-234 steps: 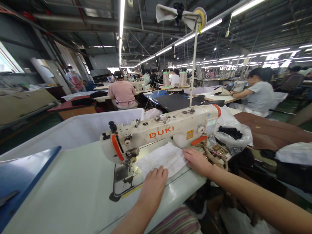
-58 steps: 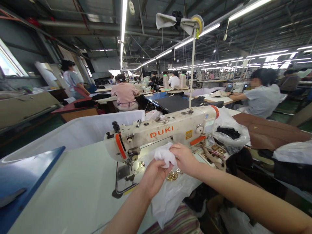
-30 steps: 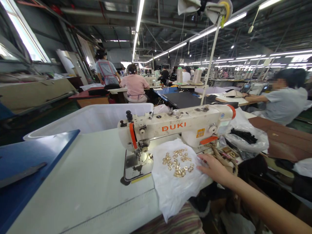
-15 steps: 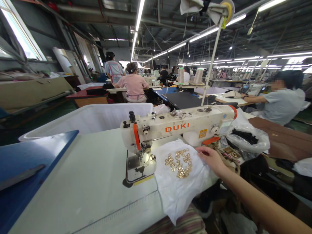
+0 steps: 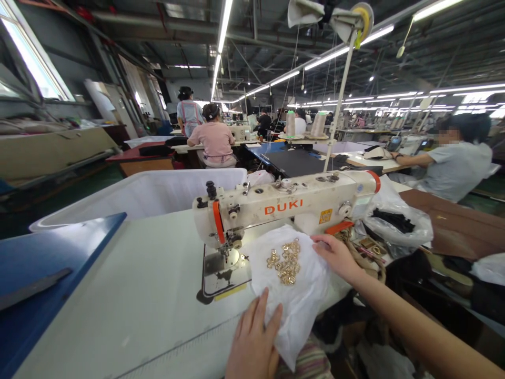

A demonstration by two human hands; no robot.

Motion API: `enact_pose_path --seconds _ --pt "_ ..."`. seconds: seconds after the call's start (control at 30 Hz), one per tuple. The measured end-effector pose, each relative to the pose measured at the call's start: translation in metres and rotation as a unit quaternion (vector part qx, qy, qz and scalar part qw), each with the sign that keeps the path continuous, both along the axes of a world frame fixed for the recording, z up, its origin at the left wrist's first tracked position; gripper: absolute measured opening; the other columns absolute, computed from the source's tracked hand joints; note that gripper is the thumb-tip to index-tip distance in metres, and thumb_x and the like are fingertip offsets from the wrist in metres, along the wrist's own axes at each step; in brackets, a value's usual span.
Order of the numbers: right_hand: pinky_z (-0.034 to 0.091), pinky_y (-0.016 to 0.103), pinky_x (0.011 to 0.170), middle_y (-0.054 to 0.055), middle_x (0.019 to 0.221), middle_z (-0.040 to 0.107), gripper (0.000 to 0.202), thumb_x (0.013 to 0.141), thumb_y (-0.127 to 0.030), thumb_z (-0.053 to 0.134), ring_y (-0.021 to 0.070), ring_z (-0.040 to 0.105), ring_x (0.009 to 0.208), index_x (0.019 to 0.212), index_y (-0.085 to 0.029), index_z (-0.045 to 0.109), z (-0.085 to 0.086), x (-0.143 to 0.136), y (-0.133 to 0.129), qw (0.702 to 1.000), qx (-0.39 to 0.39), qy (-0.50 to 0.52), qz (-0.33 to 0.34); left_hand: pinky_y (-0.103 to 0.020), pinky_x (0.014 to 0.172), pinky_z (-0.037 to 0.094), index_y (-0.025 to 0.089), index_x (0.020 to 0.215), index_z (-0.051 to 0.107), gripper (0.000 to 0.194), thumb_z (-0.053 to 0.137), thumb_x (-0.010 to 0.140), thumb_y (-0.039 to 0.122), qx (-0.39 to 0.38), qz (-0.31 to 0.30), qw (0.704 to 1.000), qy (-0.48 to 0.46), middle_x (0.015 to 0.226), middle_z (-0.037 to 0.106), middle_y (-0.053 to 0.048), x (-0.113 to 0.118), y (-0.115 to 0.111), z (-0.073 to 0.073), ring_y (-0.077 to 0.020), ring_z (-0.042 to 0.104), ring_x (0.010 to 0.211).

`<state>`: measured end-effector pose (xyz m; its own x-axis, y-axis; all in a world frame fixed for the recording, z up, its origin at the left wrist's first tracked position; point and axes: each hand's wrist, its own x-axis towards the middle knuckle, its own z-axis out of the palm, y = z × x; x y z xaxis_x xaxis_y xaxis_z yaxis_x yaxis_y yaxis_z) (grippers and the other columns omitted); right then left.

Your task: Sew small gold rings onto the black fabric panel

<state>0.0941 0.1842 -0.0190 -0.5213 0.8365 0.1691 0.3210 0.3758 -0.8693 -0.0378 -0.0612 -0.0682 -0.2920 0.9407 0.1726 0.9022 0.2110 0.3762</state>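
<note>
A thin white cloth [image 5: 300, 310] lies beside the needle area of a sewing machine [image 5: 284, 202] marked DUKI and hangs over the table's near edge. On it is a loose pile of small gold metal rings [image 5: 289, 261], many of them D-shaped. My right hand [image 5: 340, 258] pinches the cloth's right edge between thumb and fingers. Resting at the near left border of the cloth, my left hand [image 5: 256, 331] has its fingers stretched and apart, with the palm down.
The pale worktable [image 5: 130, 284] carries a printed ruler line near its front. A blue board [image 5: 63, 273] with a dark strip is at left, and a white bin [image 5: 158, 189] stands behind. At right lies a plastic bag [image 5: 422, 231] of black pieces. Co-workers sit farther off.
My left hand has come in from below onto the cloth's near edge. My right hand has moved slightly left with the cloth's edge, and the rings have bunched closer together.
</note>
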Motion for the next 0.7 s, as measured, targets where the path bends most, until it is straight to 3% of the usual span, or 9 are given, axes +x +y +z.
enact_pose_path --seconds 0.1,0.2,0.33,0.47,0.6,0.7 --pt "0.034 0.047 0.103 0.012 0.122 0.055 0.05 0.07 -0.034 0.059 0.0267 0.049 0.115 0.116 -0.017 0.054 -0.014 0.016 -0.015 0.998 0.065 0.002 0.025 -0.042 0.105 0.035 0.025 0.114 0.062 0.063 0.041 0.062 -0.003 -0.031 0.014 0.998 -0.048 0.141 0.041 -0.006 -0.006 0.022 0.016 -0.0256 0.041 0.126" --pt "0.028 0.048 0.108 0.013 0.134 0.044 0.061 0.068 -0.028 0.06 0.0264 0.039 0.126 0.127 -0.019 0.043 -0.029 0.022 -0.026 0.995 0.084 -0.009 0.046 -0.041 0.107 0.033 0.019 0.108 0.066 0.056 0.037 0.065 -0.003 0.018 0.027 0.99 -0.134 0.139 0.043 -0.011 -0.011 0.044 0.026 -0.0246 0.041 0.126" --pt "0.023 0.051 0.111 0.013 0.138 0.04 0.063 0.066 -0.012 0.05 0.0261 0.035 0.131 0.128 -0.018 0.044 -0.046 0.014 -0.031 0.994 0.093 -0.027 0.04 -0.044 0.108 0.031 0.012 0.106 0.065 0.051 0.037 0.067 -0.002 0.094 0.027 0.978 -0.183 0.138 0.042 -0.016 -0.014 0.074 0.022 -0.0274 0.038 0.128" --pt "0.028 0.049 0.11 0.013 0.136 0.043 0.065 0.065 0.0 0.037 0.0224 0.039 0.129 0.126 -0.018 0.047 -0.057 -0.004 -0.03 0.985 0.155 -0.011 0.078 -0.045 0.109 0.027 0.009 0.103 0.064 0.044 0.038 0.07 -0.001 0.109 0.02 0.972 -0.208 0.137 0.042 -0.019 -0.017 0.093 0.017 -0.029 0.038 0.128" --pt "0.034 0.046 0.108 0.013 0.133 0.046 0.063 0.07 0.005 0.031 0.0199 0.043 0.125 0.126 -0.018 0.048 -0.056 -0.032 -0.02 0.972 0.206 -0.032 0.109 -0.041 0.114 0.013 0.013 0.097 0.065 0.036 0.047 0.069 0.001 0.162 0.036 0.914 -0.37 0.138 0.043 -0.014 -0.023 0.111 0.021 -0.0268 0.029 0.133" --pt "0.041 0.045 0.101 0.011 0.128 0.05 0.041 0.085 -0.005 0.04 0.0213 0.049 0.117 0.121 -0.02 0.052 -0.046 -0.051 -0.006 0.964 0.235 -0.061 0.111 -0.04 0.114 0.011 0.016 0.093 0.064 0.026 0.054 0.071 0.006 0.189 0.067 0.854 -0.48 0.135 0.046 -0.01 -0.03 0.13 0.024 -0.0249 0.022 0.136"
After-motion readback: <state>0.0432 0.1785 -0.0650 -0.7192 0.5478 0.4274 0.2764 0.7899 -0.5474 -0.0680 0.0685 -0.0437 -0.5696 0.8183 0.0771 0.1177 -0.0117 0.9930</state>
